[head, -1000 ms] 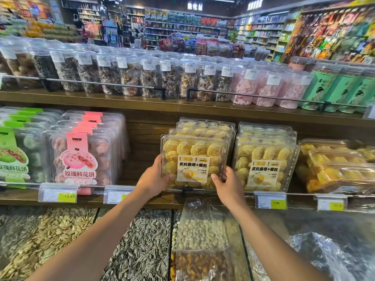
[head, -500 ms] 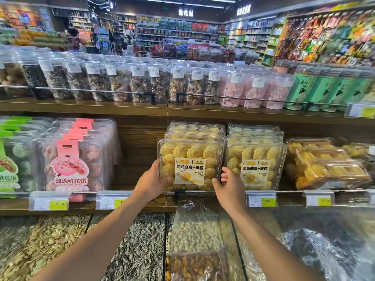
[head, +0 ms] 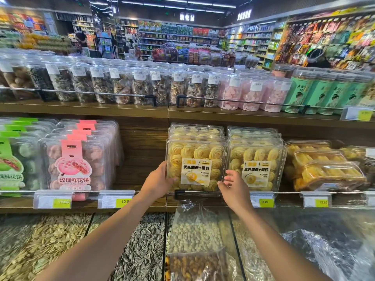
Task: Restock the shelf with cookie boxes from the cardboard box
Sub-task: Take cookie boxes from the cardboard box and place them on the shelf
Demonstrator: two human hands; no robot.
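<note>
I count eight cookie boxes, in two rows of four. To their left stand about five pink pastry boxes. On the shelf above I see three pink jars and four green canisters. Four price tags show whole along the front.

Bright ceiling strip lights, glare on plastic, wide-angle bending, blurred edges.

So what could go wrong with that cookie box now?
The cookie box stands upright at the front of its row, behind the rail. Only the left hand grips it; the right hand looks loose. Let go carelessly and it might tip forward over the rail onto the seeds below. Squeezing could also dent its thin plastic.
</note>
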